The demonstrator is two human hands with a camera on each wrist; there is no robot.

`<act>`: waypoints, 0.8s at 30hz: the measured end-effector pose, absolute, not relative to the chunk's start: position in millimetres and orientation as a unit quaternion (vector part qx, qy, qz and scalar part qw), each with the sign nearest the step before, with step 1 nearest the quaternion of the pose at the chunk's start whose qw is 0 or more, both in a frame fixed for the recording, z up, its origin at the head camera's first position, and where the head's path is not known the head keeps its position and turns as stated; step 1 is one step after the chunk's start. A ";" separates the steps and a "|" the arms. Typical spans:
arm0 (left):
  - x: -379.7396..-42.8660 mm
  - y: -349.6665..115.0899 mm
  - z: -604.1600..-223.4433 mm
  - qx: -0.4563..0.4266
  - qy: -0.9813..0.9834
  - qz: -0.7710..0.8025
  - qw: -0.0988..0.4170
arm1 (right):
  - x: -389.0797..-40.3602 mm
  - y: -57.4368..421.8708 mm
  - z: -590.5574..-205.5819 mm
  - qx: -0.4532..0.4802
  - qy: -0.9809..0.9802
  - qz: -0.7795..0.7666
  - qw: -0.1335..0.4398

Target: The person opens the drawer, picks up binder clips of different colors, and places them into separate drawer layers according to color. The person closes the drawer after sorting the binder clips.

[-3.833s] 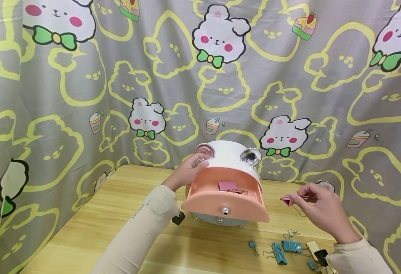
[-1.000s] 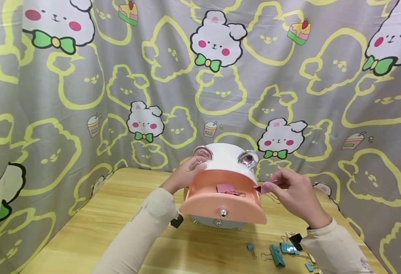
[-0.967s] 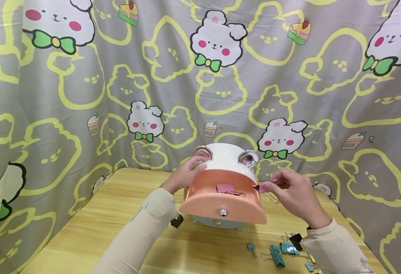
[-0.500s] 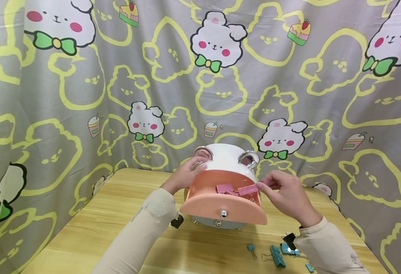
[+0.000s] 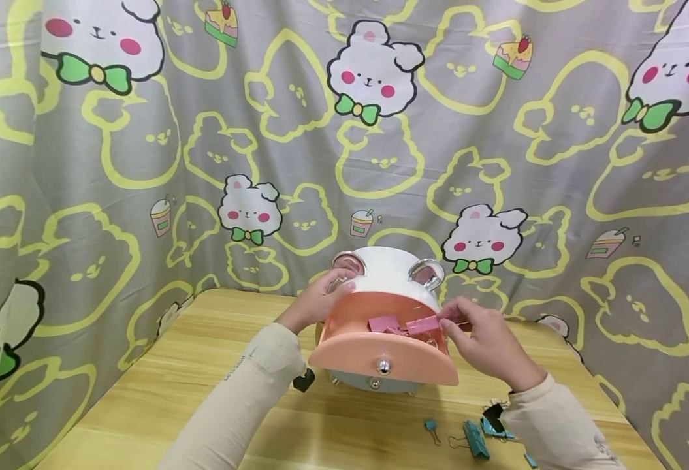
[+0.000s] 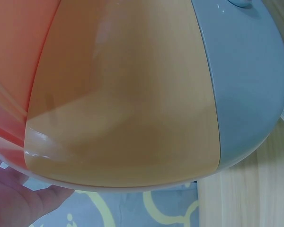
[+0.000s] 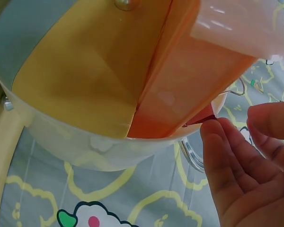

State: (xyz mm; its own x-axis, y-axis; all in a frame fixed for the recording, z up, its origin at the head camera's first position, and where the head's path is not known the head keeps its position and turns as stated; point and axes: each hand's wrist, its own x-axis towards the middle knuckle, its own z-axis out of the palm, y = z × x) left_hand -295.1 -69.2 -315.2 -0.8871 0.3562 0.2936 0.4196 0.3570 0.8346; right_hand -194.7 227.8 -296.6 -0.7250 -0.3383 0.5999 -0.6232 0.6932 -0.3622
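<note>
A round desktop drawer box with a white top and silver ears [image 5: 388, 264] stands on the table, its orange drawer [image 5: 383, 356] pulled out. My left hand [image 5: 315, 301] grips the box's upper left side by the ear; the fingers also show at its rim in the left wrist view. My right hand [image 5: 485, 336] is at the drawer's right side. Its fingertips touch the end of a pink binder clip [image 5: 422, 324] inside the drawer, while the thumb stands apart from the other fingers [image 7: 213, 137]. Another pink binder clip [image 5: 383, 324] lies beside it, with smaller pink pieces between.
On the table at the front right lie a small blue clip [image 5: 431, 425], a larger blue binder clip [image 5: 475, 439] and a black clip [image 5: 494, 416] among others. A black object [image 5: 304, 380] sits beside the box at left. A patterned curtain [image 5: 303, 150] hangs behind.
My right hand has moved left from beside the box to the drawer, bringing the pink clip inside. Its thumb has since come off the clip. The left hand has kept its place.
</note>
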 end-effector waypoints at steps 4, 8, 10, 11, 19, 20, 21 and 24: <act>-294.0 -68.4 -314.0 -0.241 -0.824 -0.512 0.035 | -193.8 226.5 -296.8 0.278 -0.886 0.285 0.238; -294.3 -67.5 -313.7 -0.243 -0.827 -0.506 0.038 | -195.5 224.8 -300.4 0.303 -0.882 0.283 0.223; -294.1 -66.8 -313.3 -0.244 -0.827 -0.505 0.040 | -196.5 223.9 -302.3 0.310 -0.879 0.285 0.223; -293.9 -66.5 -313.0 -0.246 -0.826 -0.505 0.041 | -196.7 223.7 -303.1 0.309 -0.878 0.286 0.228; -289.3 -67.0 -311.8 -0.250 -0.831 -0.494 0.048 | -199.7 222.6 -311.5 0.269 -0.862 0.298 0.308; -288.4 -67.0 -311.4 -0.250 -0.833 -0.490 0.050 | -200.4 222.7 -313.3 0.267 -0.860 0.299 0.316; -287.5 -66.9 -311.0 -0.251 -0.835 -0.486 0.054 | -201.3 222.9 -315.2 0.267 -0.858 0.301 0.319; -285.5 -66.6 -310.4 -0.260 -0.843 -0.465 0.075 | -203.8 224.5 -320.3 0.276 -0.854 0.317 0.306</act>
